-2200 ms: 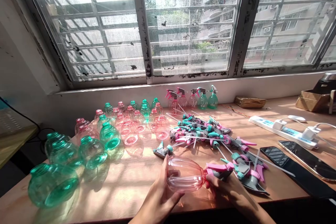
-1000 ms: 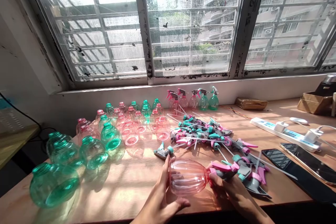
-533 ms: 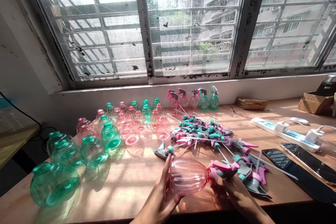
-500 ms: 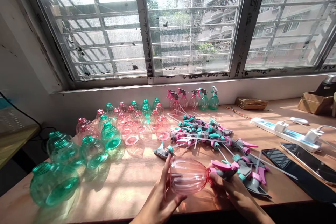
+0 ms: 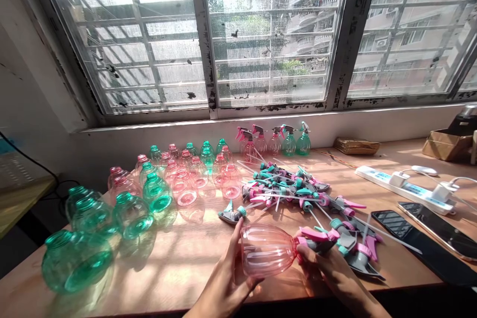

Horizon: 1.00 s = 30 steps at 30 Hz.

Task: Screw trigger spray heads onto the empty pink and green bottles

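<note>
A clear pink ribbed bottle (image 5: 266, 251) lies sideways above the front of the table, its base to the left and its neck to the right. Fingers of my left hand (image 5: 233, 271) are wrapped round its base end. At the neck, my right hand (image 5: 322, 263) grips a pink and grey spray head (image 5: 316, 239), whose pink collar meets the bottle's mouth. Part of the spray head is hidden by my fingers. Just beyond my left fingertips lies a grey and green spray head (image 5: 233, 213). To the right, more spray heads (image 5: 359, 253) lie close to my right hand.
Several open green bottles (image 5: 76, 263) and pink bottles (image 5: 186, 189) stand at the left. A heap of spray heads (image 5: 285, 186) lies mid-table. Finished-looking spray bottles (image 5: 288, 144) line the wall. On the right are a power strip (image 5: 404, 189) and two phones (image 5: 410, 248).
</note>
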Each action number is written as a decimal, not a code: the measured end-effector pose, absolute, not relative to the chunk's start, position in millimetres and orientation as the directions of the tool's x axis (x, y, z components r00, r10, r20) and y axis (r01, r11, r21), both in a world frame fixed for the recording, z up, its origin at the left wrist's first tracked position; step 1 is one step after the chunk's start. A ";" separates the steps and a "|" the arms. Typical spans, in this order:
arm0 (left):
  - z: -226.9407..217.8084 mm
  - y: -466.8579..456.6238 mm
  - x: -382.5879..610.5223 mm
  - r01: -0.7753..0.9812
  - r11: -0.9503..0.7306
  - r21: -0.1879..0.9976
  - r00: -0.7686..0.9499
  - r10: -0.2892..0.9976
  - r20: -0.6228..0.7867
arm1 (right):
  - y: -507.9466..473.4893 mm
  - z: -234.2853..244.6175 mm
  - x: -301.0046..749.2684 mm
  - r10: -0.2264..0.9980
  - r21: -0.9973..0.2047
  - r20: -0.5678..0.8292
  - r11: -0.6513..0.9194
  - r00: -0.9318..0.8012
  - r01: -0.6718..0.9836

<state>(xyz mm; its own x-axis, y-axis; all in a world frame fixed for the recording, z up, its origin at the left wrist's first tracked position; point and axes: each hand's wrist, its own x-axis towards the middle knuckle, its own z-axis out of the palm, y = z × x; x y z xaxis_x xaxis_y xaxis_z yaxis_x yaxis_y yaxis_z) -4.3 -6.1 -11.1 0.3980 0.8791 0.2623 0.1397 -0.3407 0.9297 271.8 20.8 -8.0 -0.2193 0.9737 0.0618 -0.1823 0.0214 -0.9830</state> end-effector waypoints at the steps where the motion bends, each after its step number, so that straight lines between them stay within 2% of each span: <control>1: -9.1 -6.8 -3.9 0.163 -0.343 0.925 0.399 0.880 0.256 | 20.4 -7.0 271.3 0.974 -0.983 0.056 0.015 -0.219 -0.182; 5: -7.2 -9.6 -4.1 0.233 -0.333 0.914 0.362 0.902 0.237 | 19.7 -3.1 269.7 0.973 -0.989 0.060 0.029 -0.221 -0.145; 15: -9.7 -6.1 -3.7 0.238 -0.376 0.896 0.383 0.884 0.269 | 17.9 3.3 267.9 0.978 -0.991 0.085 0.063 -0.190 -0.120; 21: -14.6 -7.2 -5.7 0.346 -0.371 0.862 0.331 0.908 0.257 | 19.8 -3.0 271.1 0.973 -0.995 0.058 0.038 -0.223 -0.097; 25: -14.5 -7.2 -8.2 0.339 -0.369 0.865 0.371 0.898 0.238 | 19.8 -2.2 270.0 0.975 -0.996 0.043 0.024 -0.219 -0.087; 30: -12.3 -8.1 -6.0 0.317 -0.407 0.857 0.365 0.886 0.286 | 17.2 3.3 268.7 0.975 -0.994 0.083 0.066 -0.207 -0.085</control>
